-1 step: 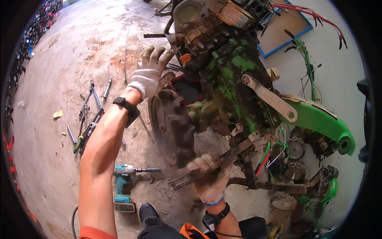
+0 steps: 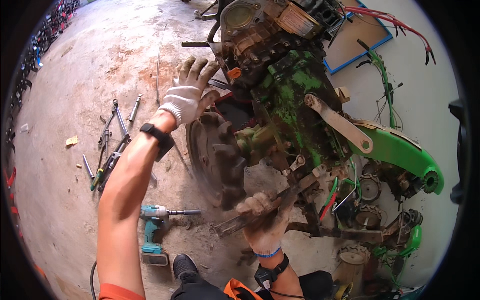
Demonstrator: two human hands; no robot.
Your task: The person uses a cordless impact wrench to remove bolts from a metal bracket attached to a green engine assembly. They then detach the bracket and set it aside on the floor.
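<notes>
My left hand [image 2: 186,92], in a soiled white work glove, is held with its fingers spread and nothing in it. It hovers over the upper edge of a dirty lugged rubber wheel [image 2: 227,167]; whether the thumb touches anything I cannot tell. At the lower middle my right hand [image 2: 262,225], also gloved and grimy, is wrapped around a dark metal bar [image 2: 235,225]. This bar slants up to the right toward the worn green gearbox housing [image 2: 295,85] of a partly dismantled machine. A pale lever arm [image 2: 342,122] crosses the housing.
A teal impact wrench [image 2: 151,232] lies on the concrete floor beside my shoe [image 2: 186,266], with ratchets and sockets [image 2: 120,120] further left. An engine [image 2: 260,25] tops the machine. A green curved fender [image 2: 400,152] juts right. Toothed wheels [image 2: 367,215] and loose cables [image 2: 385,80] line the right side.
</notes>
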